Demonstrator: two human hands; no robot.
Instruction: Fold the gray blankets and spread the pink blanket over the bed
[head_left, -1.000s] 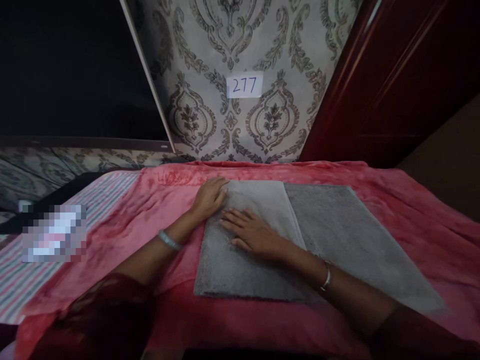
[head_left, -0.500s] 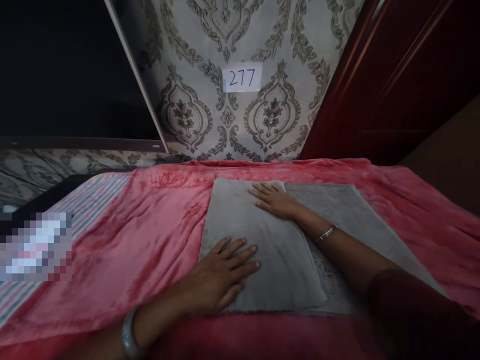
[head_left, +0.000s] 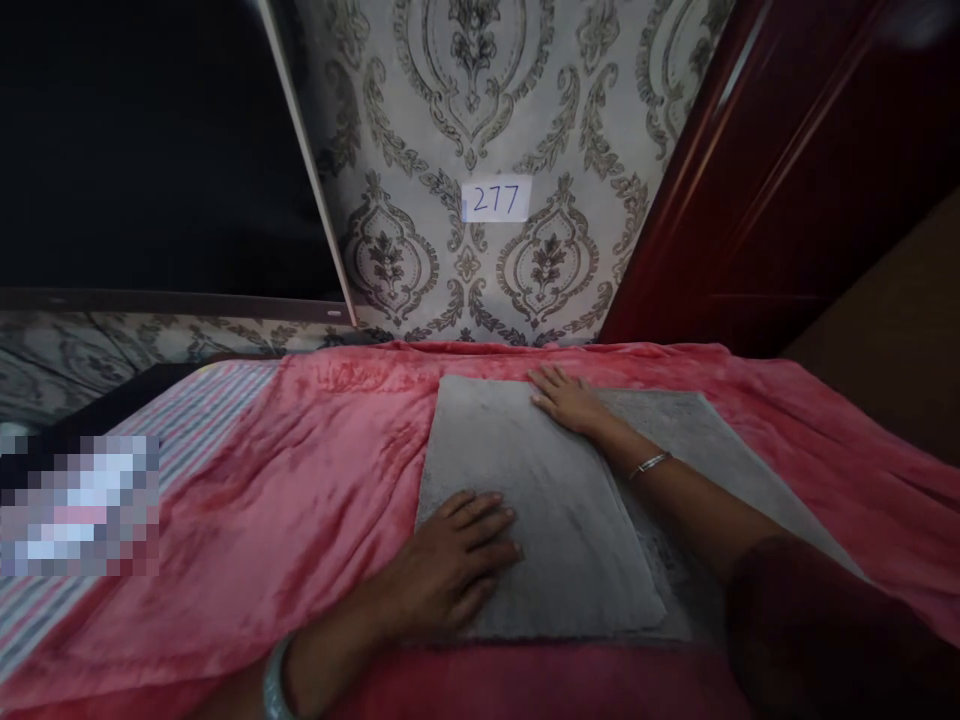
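Grey cloth: lies flat (head_left: 551, 540) in the middle of the pink blanket; its left part is folded over, forming a double layer.
Fold: left edge of the cloth; the upper layer ends in a slanting edge on the right.
Single layer: right part of the cloth (head_left: 739, 490), lying flat beyond the upper layer's edge.
Left hand: palm down (head_left: 454, 565) on the upper layer, at its near left part; grip spread, fingers extended and slightly apart.
Right hand: palm down (head_left: 568, 400) at the far right corner of the upper layer; grip spread, fingertips at the far edge.
Wrists: bangle (head_left: 276, 682) on the left, thin bracelet (head_left: 649, 464) on the right.
Pink blanket: wrinkled (head_left: 300, 500), under and around the cloth.
Striped sheet: left of the blanket (head_left: 214, 405); a pixelated patch over it cannot be identified.
Wall: patterned wallpaper (head_left: 469, 120) behind the blanket; paper label (head_left: 496, 199) marked 277.
Flanks: dark screen (head_left: 150, 150) at left, dark red panel (head_left: 757, 180) at right.
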